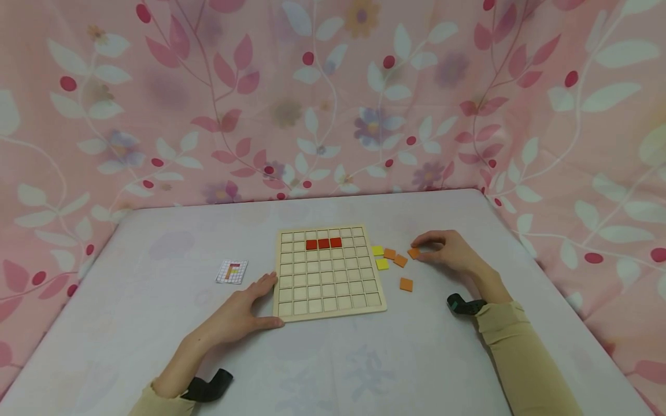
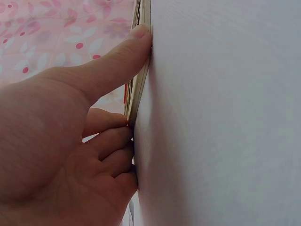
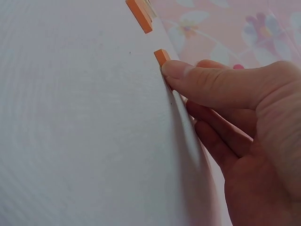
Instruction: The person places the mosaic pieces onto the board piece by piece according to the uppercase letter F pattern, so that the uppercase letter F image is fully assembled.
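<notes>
A square wooden grid board (image 1: 331, 284) lies on the table, with three red tiles (image 1: 324, 244) side by side in one of its upper rows. My left hand (image 1: 236, 312) rests against the board's left side, thumb at the near corner and fingertips along the edge. In the left wrist view the thumb (image 2: 124, 54) touches the board's rim (image 2: 139, 87). To the right of the board, my right hand (image 1: 451, 252) pinches an orange tile (image 1: 413, 253) between thumb and fingers. The right wrist view shows this tile (image 3: 161, 57) close to the tabletop, partly hidden by the thumb.
Two yellow tiles (image 1: 382, 264) and several orange tiles (image 1: 406, 284) lie between the board and my right hand. A small card (image 1: 232, 271) with a coloured grid pattern lies left of the board. A floral cloth (image 1: 333, 104) hangs behind the table.
</notes>
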The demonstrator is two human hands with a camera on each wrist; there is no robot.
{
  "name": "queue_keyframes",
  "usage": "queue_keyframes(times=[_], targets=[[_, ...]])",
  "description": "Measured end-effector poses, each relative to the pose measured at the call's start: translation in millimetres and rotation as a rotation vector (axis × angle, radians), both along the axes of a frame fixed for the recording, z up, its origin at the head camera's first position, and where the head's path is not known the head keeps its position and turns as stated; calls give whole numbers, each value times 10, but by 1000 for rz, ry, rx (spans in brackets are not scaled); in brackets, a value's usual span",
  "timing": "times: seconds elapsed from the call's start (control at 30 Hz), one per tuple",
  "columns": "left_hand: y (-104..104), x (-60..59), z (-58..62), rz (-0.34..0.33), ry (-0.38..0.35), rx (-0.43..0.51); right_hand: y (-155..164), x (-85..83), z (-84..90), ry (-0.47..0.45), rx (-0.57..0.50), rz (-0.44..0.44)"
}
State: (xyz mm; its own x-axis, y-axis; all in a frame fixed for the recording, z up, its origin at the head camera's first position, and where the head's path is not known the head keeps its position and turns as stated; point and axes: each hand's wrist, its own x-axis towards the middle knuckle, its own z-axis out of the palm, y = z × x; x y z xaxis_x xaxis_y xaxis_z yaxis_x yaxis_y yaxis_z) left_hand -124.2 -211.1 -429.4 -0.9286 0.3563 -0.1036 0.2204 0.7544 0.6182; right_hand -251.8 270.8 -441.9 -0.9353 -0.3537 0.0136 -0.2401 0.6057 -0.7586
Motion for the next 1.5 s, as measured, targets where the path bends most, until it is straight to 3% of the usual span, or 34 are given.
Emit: queue_keyframes(times=[0.2,0.83,1.17,1.5], targets=[[-3,-7,2,1,-3,0,-20,41,55,10,-13,-1],[-10,-16,-7,-1,0,-9,-13,10,-25,12,-12,-73],[-12,-14,-22,4,0,-8,-53,27,13,7,-26,-84],[-7,-16,-32,5,-8,-6,-193,69,106,8,-24,-152]])
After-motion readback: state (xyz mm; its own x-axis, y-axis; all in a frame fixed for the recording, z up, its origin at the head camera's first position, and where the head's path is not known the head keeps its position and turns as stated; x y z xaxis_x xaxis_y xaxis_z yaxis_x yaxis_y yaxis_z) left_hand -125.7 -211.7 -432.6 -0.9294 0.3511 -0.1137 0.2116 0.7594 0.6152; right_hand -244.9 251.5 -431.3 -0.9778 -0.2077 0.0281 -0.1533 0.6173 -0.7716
